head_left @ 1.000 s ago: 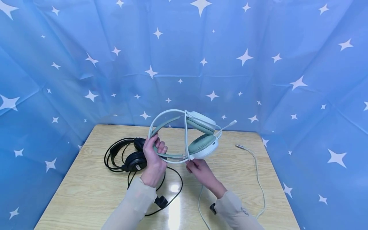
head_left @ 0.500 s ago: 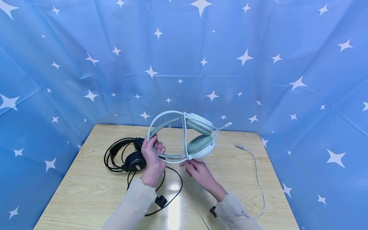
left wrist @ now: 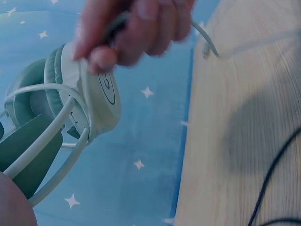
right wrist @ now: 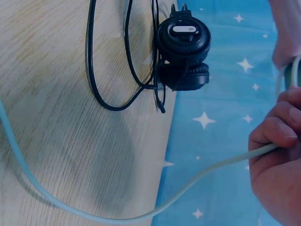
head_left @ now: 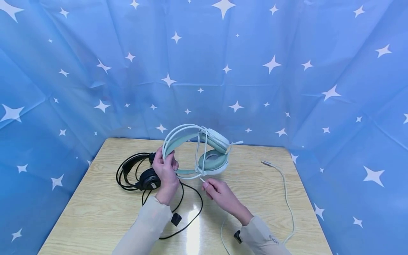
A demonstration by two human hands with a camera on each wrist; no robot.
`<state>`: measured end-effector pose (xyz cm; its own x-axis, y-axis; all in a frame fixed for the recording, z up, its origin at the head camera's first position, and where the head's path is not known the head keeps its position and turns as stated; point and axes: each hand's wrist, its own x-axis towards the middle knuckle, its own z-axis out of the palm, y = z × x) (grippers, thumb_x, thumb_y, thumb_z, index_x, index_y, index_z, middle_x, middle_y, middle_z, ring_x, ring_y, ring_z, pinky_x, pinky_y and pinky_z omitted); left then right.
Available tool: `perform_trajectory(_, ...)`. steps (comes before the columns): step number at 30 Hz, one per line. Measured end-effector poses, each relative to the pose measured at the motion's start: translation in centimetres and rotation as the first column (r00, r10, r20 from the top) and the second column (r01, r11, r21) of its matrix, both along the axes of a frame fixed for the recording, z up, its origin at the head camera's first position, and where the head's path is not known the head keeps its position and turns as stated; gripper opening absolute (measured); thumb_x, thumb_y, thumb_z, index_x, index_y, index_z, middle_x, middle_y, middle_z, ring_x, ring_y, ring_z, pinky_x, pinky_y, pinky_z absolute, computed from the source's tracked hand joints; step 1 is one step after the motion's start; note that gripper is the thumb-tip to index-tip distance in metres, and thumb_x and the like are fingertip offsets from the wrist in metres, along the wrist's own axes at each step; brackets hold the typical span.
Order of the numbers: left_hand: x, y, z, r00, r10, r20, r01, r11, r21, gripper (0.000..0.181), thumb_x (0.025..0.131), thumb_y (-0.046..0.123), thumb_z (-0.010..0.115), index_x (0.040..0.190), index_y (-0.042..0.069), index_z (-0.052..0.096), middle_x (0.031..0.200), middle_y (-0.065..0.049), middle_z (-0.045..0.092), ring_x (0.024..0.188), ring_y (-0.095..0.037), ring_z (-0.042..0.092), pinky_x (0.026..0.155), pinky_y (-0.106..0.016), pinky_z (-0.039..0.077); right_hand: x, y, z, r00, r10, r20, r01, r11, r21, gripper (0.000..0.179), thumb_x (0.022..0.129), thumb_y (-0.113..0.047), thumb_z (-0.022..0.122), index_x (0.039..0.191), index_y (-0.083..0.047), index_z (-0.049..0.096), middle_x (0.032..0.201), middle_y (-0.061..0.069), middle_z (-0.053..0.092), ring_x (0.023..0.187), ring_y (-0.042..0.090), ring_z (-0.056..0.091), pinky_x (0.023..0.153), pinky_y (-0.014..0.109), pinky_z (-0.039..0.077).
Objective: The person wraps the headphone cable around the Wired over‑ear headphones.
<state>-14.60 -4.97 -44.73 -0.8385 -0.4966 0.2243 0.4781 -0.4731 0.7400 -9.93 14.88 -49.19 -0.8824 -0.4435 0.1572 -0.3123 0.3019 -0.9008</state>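
White-and-green headset [head_left: 211, 161] shifted left, right hand [head_left: 220, 195] drawn back slightly. Head: left hand [head_left: 165, 173] grasping headband [head_left: 175, 142] above desk [head_left: 95, 205], right hand pinching cable [head_left: 202, 180] (handling looks unfinished). Left wrist: cable loops against ear cup [left wrist: 110, 101]. Right wrist: cable trails from right hand's grip to desk.

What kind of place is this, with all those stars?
Probably an indoor work corner, though I can't be sure. Blue star-print fabric hangs on three sides of a wood-grain table, with black headphones lying on it and a white-and-green headset held above it.
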Motion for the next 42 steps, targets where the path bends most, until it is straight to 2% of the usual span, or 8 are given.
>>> perform_trajectory(7,-0.1,-0.3,-1.3,0.997,0.067,-0.028,-0.072,0.969,-0.236,0.026,0.091,-0.005,0.061,0.116,-0.009,0.066,0.066,-0.001,0.053,0.044,-0.006,0.040,0.043,-0.017,0.034,0.0,0.2,0.5,1.000,0.005,0.017,-0.005,1.000,0.013,0.024,0.110,-0.021,0.051,0.097,-0.011,0.069,0.068,-0.007,0.051,0.058,0.005,0.047,0.051,0.023,0.039)
perform_trajectory(14,-0.1,-0.5,-1.7,0.993,0.116,-0.033,-0.120,0.929,-0.351,0.028,0.088,-0.006,0.063,0.116,-0.011,0.066,0.063,-0.003,0.051,0.047,-0.008,0.045,0.044,-0.018,0.038,-0.1,0.4,0.7,0.999,-0.007,0.045,0.006,1.000,0.029,0.025,0.110,-0.024,0.050,0.098,-0.012,0.068,0.068,-0.007,0.052,0.059,0.005,0.046,0.053,0.023,0.040)
perform_trajectory(20,0.0,-0.4,-1.7,0.984,0.171,-0.038,-0.168,0.862,-0.477,0.036,0.081,-0.012,0.066,0.117,-0.010,0.068,0.091,-0.004,0.067,0.078,-0.007,0.059,0.073,-0.019,0.048,-0.2,0.8,1.4,1.000,-0.020,0.018,0.020,1.000,0.007,0.023,0.109,-0.019,0.051,0.100,-0.008,0.068,0.070,-0.005,0.052,0.061,0.007,0.047,0.055,0.025,0.041)
perform_trajectory(27,0.6,-0.3,-0.8,0.985,0.161,-0.063,-0.168,0.812,-0.558,0.038,0.076,-0.016,0.064,0.114,-0.015,0.066,0.098,-0.030,0.069,0.084,-0.011,0.061,0.079,-0.017,0.047,-0.7,1.4,1.6,0.999,-0.023,0.028,0.023,1.000,0.001,0.021,0.109,-0.021,0.052,0.100,-0.010,0.068,0.070,-0.005,0.052,0.061,0.007,0.046,0.055,0.024,0.040)
perform_trajectory(31,1.6,-0.2,0.8,0.979,0.165,-0.121,-0.204,0.754,-0.625,0.036,0.073,-0.018,0.067,0.109,-0.017,0.065,0.095,-0.033,0.069,0.086,-0.010,0.063,0.080,-0.017,0.048,-0.9,1.9,2.0,0.997,-0.041,0.064,0.044,0.998,-0.036,0.021,0.109,-0.024,0.053,0.099,-0.012,0.066,0.071,-0.001,0.051,0.060,0.010,0.044,0.056,0.025,0.039)
perform_trajectory(33,1.6,-0.3,0.6,0.976,0.171,-0.132,-0.216,0.739,-0.638,0.037,0.072,-0.020,0.068,0.108,-0.017,0.065,0.095,-0.032,0.070,0.087,-0.008,0.063,0.080,-0.017,0.048,-1.0,2.1,2.2,0.997,-0.042,0.071,0.045,0.998,-0.044,0.021,0.109,-0.025,0.053,0.099,-0.012,0.066,0.071,0.000,0.050,0.060,0.012,0.044,0.057,0.025,0.039)
perform_trajectory(39,0.1,-1.2,-2.3,0.978,0.144,-0.147,-0.206,0.726,-0.656,0.041,0.071,-0.016,0.071,0.112,-0.011,0.069,0.098,-0.026,0.073,0.088,-0.010,0.064,0.083,-0.017,0.048,-1.1,2.3,2.5,0.994,0.013,0.109,-0.005,0.997,-0.078,0.019,0.108,-0.020,0.054,0.099,-0.008,0.066,0.073,0.002,0.051,0.061,0.019,0.046,0.058,0.026,0.040)
perform_trajectory(42,0.5,-1.4,-1.6,0.977,0.123,-0.174,-0.210,0.690,-0.692,0.040,0.070,-0.013,0.072,0.110,-0.011,0.069,0.098,-0.026,0.074,0.087,-0.022,0.067,0.084,-0.017,0.048,-1.2,2.4,2.7,0.991,0.032,0.133,-0.018,0.994,-0.105,0.019,0.108,-0.019,0.054,0.100,-0.006,0.067,0.072,0.003,0.052,0.061,0.016,0.045,0.056,0.024,0.038)
